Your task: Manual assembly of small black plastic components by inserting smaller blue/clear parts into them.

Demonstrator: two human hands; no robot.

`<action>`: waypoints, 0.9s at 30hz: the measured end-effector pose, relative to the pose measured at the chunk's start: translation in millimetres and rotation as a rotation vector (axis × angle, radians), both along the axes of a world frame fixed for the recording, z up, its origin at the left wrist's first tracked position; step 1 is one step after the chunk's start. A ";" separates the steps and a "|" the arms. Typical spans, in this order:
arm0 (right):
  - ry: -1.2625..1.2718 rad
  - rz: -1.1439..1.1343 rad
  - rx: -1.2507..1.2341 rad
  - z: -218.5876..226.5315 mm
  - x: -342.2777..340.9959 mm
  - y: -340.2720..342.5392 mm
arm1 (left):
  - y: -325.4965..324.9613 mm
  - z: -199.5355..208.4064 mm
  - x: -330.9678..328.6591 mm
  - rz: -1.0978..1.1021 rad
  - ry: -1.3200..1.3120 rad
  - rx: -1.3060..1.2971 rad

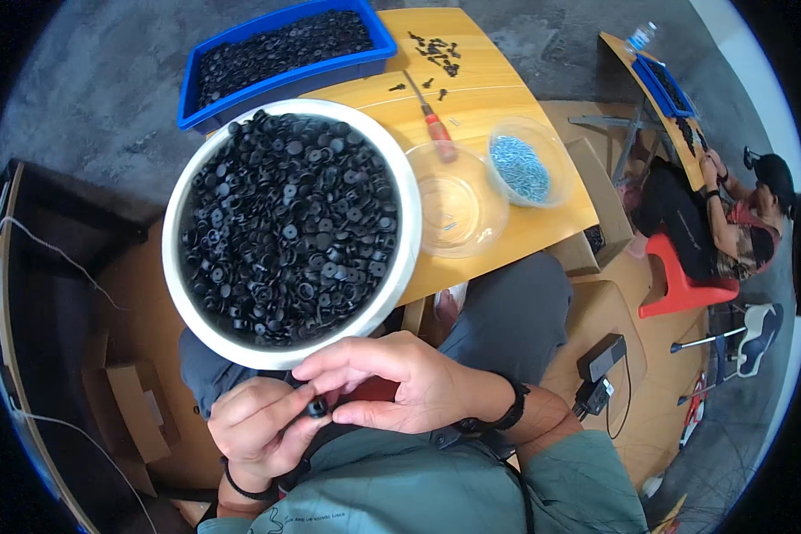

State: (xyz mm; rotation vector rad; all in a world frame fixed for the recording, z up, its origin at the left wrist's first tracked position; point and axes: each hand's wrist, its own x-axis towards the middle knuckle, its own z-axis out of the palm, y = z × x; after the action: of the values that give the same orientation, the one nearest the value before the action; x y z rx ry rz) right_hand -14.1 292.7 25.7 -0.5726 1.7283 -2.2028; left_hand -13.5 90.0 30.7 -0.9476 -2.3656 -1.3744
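Close to my body, below the bowl, my two hands meet at a small black round plastic part (318, 408). My left hand (256, 425) pinches it between thumb and forefinger. From the other side my right hand (409, 381) curls over, its thumb and fingertips closed at the same part. Just beyond them rests a large white-rimmed bowl (407, 267), heaped with small black plastic caps (289, 222). Part of the left palm and the underside of the black part are hidden.
Behind the bowl sits a blue tray (384, 37) of black pieces on a wooden table (472, 62). It also bears a red-handled screwdriver (436, 129), a clear tub of screws (518, 167), a clear empty tub (458, 200) and loose black pieces (436, 53). Another person (730, 214) works at right.
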 end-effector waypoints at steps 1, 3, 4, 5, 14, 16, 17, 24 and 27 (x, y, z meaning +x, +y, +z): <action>0.092 -0.044 0.146 4.2 -3.6 12.0 | 1.0 -0.8 1.6 -0.012 -0.025 -0.005; 0.267 -0.292 0.449 12.5 -17.5 37.4 | 2.4 -3.8 3.6 -0.086 -0.126 -0.028; 0.297 -0.550 0.546 -1.1 -27.5 51.0 | 3.5 -5.9 4.8 -0.157 -0.229 -0.048; 0.159 -0.693 0.568 -3.6 -42.0 68.1 | 5.5 -12.0 5.6 -0.206 -0.292 -0.086; 0.381 -0.519 1.595 -73.4 -103.1 108.6 | 9.6 -101.5 16.5 -0.027 -0.397 -0.311; 0.362 -0.569 1.640 -76.1 -105.9 110.0 | 6.6 -112.8 16.6 0.052 -0.426 -0.275; 0.379 -0.554 1.627 -76.2 -108.1 109.3 | 6.7 -116.6 12.3 0.076 -0.427 -0.278; 0.338 -0.578 1.586 -61.5 -109.9 100.6 | -5.2 -105.2 6.0 0.143 -0.407 -0.473; 0.306 -0.642 1.389 -47.0 -104.3 101.2 | -9.4 -54.2 8.1 -0.180 -0.581 -0.236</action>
State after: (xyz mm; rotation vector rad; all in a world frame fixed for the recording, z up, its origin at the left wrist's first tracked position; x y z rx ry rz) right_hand -118.4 393.9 -21.2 0.0520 3.2443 -0.5986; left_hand -5.3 80.6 -23.4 -0.9330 -2.9856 -1.6412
